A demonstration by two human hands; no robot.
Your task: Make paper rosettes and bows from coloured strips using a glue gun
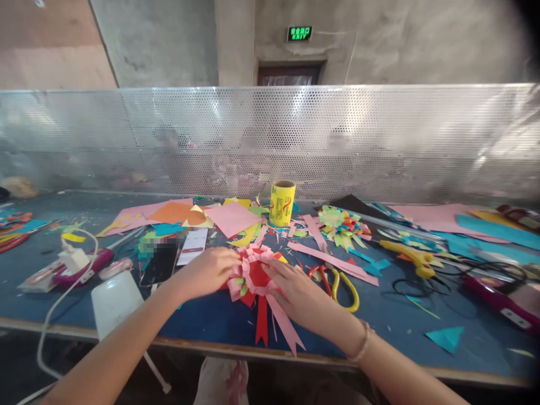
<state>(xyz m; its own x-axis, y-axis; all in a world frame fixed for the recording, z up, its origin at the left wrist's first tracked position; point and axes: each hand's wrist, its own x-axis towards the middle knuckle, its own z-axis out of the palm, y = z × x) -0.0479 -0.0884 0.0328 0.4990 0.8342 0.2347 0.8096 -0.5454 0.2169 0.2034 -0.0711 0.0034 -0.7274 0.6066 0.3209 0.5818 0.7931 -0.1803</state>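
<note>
A layered paper rosette (pixel 258 274) with pink and red petals lies near the table's front edge. Its red tail (pixel 261 323) and pink tail (pixel 287 329) hang toward me. My left hand (pixel 217 271) is closed on the rosette's left edge, fingertips partly hidden by the petals. Over the right side, my right hand (pixel 297 288) rests with its fingers stretched out, touching the pink petals, thumb apart from them. Red-handled scissors (pixel 324 279) and a yellow-handled pair (pixel 345 292) lie just right of that hand.
A yellow tape roll (pixel 282 203) stands behind the rosette. Paper sheets (pixel 234 218) and scraps spread around it. At the left are a phone (pixel 159 260), a white lamp-like object (pixel 117 298) and a power strip (pixel 84 267). Yellow pliers (pixel 411 257) lie right. A perforated metal screen (pixel 270 140) closes the back.
</note>
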